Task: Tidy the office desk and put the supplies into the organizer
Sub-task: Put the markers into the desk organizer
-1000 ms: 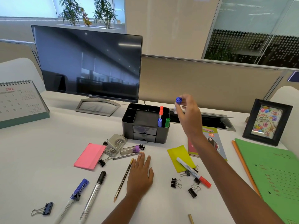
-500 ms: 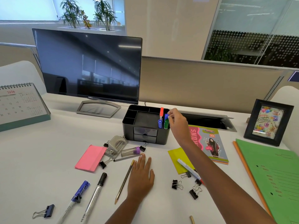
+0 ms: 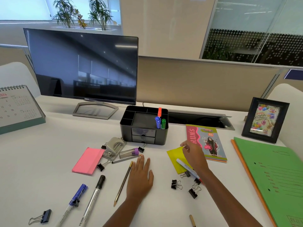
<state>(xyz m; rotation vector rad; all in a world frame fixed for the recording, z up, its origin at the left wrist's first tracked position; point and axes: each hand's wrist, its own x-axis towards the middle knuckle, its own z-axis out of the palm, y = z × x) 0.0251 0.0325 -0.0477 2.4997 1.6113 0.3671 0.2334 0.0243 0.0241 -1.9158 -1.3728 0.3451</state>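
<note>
The black organizer (image 3: 127,125) stands mid-desk with an orange, a green and two blue markers (image 3: 158,122) upright in its right compartment. My right hand (image 3: 194,156) hovers empty, fingers loosely spread, over the yellow sticky pad (image 3: 174,155) and the white red-capped marker (image 3: 185,166). My left hand (image 3: 140,179) lies flat on the desk beside a pencil (image 3: 123,182). Loose on the desk are a pink pad (image 3: 87,160), a hole punch (image 3: 114,147), a clear tube (image 3: 129,152), a blue pen (image 3: 77,197), a black marker (image 3: 95,194) and several binder clips (image 3: 176,184).
A monitor (image 3: 83,68) stands behind the organizer and a calendar (image 3: 16,107) at far left. A booklet (image 3: 206,141), green folder (image 3: 275,176) and picture frame (image 3: 264,120) fill the right side. A cable slot (image 3: 200,120) opens behind the booklet.
My right hand dropped the blue marker into the organizer's right compartment, let go, and drew back toward the yellow pad. My left hand stayed flat.
</note>
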